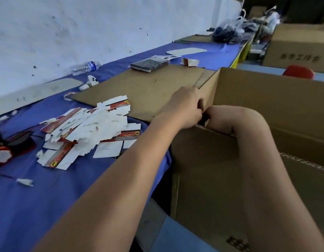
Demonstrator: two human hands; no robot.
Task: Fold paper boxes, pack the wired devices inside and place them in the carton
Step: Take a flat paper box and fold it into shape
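left hand (184, 108) pinches the carton (266, 99) rim; right hand (217, 118) dips inside (grip hidden).

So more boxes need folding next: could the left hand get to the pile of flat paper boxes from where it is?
Probably yes. The left hand is at the carton's corner; the pile of flat paper boxes lies uncovered on the blue table beside that forearm, with nothing between.

Open brown carton (266, 99) beside scattered flat boxes (88, 130)
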